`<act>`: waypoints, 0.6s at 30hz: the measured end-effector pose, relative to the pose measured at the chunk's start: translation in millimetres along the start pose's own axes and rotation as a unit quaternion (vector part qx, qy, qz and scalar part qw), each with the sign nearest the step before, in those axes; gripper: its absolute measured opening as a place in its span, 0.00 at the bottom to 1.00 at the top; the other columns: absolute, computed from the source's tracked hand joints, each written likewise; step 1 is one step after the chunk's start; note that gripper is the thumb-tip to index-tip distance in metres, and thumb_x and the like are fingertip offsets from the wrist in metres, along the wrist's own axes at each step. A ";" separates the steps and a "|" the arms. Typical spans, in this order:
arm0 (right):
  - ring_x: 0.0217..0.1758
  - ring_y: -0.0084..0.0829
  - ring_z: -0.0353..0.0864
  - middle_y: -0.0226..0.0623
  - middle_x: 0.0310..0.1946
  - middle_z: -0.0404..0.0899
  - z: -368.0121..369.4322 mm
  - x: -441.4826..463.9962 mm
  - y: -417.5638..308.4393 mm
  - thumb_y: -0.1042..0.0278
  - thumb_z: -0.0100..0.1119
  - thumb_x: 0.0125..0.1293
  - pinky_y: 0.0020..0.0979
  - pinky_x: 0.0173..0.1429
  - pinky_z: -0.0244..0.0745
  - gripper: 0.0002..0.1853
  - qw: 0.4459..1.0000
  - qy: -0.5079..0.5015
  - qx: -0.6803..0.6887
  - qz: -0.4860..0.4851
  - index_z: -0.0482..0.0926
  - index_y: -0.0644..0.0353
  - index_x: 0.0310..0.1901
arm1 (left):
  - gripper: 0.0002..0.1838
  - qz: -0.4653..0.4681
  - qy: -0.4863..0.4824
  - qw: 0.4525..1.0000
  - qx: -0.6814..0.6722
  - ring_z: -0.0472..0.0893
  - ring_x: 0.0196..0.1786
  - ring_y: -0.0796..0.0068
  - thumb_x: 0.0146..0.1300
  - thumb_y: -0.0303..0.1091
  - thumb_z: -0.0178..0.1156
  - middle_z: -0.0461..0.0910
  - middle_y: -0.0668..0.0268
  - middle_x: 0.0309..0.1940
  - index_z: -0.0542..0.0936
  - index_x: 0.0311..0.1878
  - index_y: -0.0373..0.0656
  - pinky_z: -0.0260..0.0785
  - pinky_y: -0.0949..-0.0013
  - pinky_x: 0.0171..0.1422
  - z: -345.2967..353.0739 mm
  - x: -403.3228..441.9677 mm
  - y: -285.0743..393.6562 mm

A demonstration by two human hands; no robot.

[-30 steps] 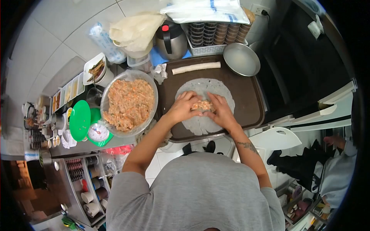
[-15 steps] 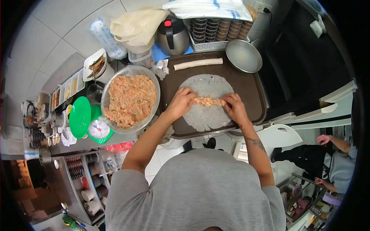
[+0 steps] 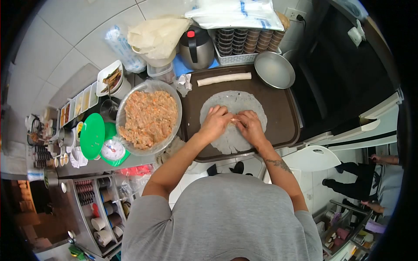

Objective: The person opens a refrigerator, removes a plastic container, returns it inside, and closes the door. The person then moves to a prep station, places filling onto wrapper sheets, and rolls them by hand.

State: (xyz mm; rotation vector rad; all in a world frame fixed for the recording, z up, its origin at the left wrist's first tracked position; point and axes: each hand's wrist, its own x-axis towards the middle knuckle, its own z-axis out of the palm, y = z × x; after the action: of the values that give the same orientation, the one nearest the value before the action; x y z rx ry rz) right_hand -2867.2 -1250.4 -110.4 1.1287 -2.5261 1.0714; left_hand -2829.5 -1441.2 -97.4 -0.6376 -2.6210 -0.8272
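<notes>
Now closer together, the half-curled left hand [image 3: 215,123] and right hand [image 3: 251,125] mostly cover the filling [image 3: 234,121] on the round wrapper [image 3: 230,141], apparently compacting it, any grip hidden.

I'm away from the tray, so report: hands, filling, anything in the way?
Left hand, right hand close together over filling. Filling on sheet, mostly hidden. Roll beyond sheet, not in the way.

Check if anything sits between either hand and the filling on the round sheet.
Nothing visible does. The left hand and right hand close in on the filling; only a little shows between them. The pale roll lies beyond the round sheet, out of the way.
</notes>
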 end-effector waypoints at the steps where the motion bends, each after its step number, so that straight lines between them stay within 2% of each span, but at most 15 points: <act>1: 0.51 0.40 0.74 0.37 0.44 0.77 -1.9 -0.1 1.3 0.68 0.69 0.50 0.39 0.57 0.66 0.17 1.000 -0.018 0.010 0.001 0.81 0.59 0.44 | 0.12 -0.015 0.006 1.000 -0.018 0.71 0.47 0.59 0.52 0.27 0.63 0.72 0.63 0.38 0.78 0.41 0.44 0.62 0.58 0.52 -1.9 -1.8 -2.0; 3: 0.51 0.40 0.73 0.36 0.44 0.77 -7.9 4.1 -10.0 0.68 0.68 0.51 0.40 0.57 0.65 0.16 0.999 0.027 0.011 0.021 0.82 0.59 0.43 | 0.15 -0.046 0.019 0.997 -0.052 0.71 0.49 0.58 0.50 0.28 0.66 0.72 0.62 0.40 0.78 0.43 0.44 0.62 0.58 0.54 -12.6 -0.8 -1.0; 5: 0.53 0.40 0.72 0.37 0.46 0.76 -8.9 5.7 -9.4 0.68 0.69 0.50 0.40 0.59 0.64 0.18 1.000 0.016 0.006 0.020 0.81 0.59 0.46 | 0.19 -0.049 0.002 0.998 -0.034 0.71 0.51 0.56 0.50 0.30 0.67 0.71 0.60 0.43 0.77 0.47 0.44 0.62 0.57 0.56 -18.6 1.8 2.2; 7: 0.55 0.42 0.71 0.39 0.49 0.75 -5.2 3.1 4.9 0.66 0.70 0.50 0.40 0.61 0.63 0.25 0.999 -0.052 -0.002 -0.008 0.79 0.58 0.52 | 0.23 -0.053 -0.041 0.998 -0.019 0.70 0.53 0.55 0.49 0.32 0.68 0.71 0.59 0.46 0.76 0.51 0.44 0.63 0.57 0.58 -16.4 -2.1 -1.6; 9: 0.56 0.42 0.70 0.40 0.51 0.73 -2.7 4.7 14.4 0.65 0.70 0.49 0.40 0.62 0.62 0.28 0.997 -0.072 -0.002 -0.009 0.77 0.57 0.55 | 0.27 -0.054 -0.104 0.993 -0.006 0.70 0.55 0.55 0.49 0.33 0.69 0.70 0.58 0.48 0.75 0.55 0.43 0.63 0.57 0.58 -7.7 -1.7 -11.6; 10: 0.57 0.43 0.69 0.40 0.52 0.73 -0.6 4.3 16.3 0.65 0.71 0.49 0.40 0.63 0.62 0.29 0.997 -0.081 -0.002 -0.009 0.76 0.57 0.56 | 0.27 -0.062 -0.090 0.994 0.000 0.70 0.55 0.55 0.49 0.34 0.69 0.70 0.59 0.48 0.75 0.55 0.43 0.63 0.57 0.58 -10.4 -3.5 -12.1; 16: 0.55 0.42 0.70 0.39 0.48 0.75 -44.9 -0.6 -24.2 0.69 0.69 0.50 0.40 0.62 0.64 0.23 0.996 -0.013 0.024 0.079 0.80 0.58 0.50 | 0.24 -0.094 -0.058 0.993 0.040 0.71 0.53 0.57 0.52 0.32 0.67 0.71 0.59 0.49 0.76 0.55 0.41 0.64 0.58 0.58 -50.4 5.8 1.5; 18: 0.55 0.42 0.70 0.39 0.50 0.74 -43.5 -14.2 2.8 0.67 0.70 0.49 0.40 0.62 0.64 0.29 0.996 -0.059 0.000 0.061 0.76 0.56 0.56 | 0.23 -0.074 -0.062 0.995 0.017 0.71 0.53 0.57 0.53 0.31 0.66 0.71 0.59 0.48 0.76 0.54 0.41 0.64 0.58 0.57 -47.8 5.0 3.6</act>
State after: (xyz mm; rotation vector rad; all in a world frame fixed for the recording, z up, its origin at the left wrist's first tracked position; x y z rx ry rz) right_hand -2864.7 -1211.4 -86.3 1.0795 -2.7181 1.0616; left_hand -2824.1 -1465.8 -56.3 -0.5066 -2.8163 -0.8059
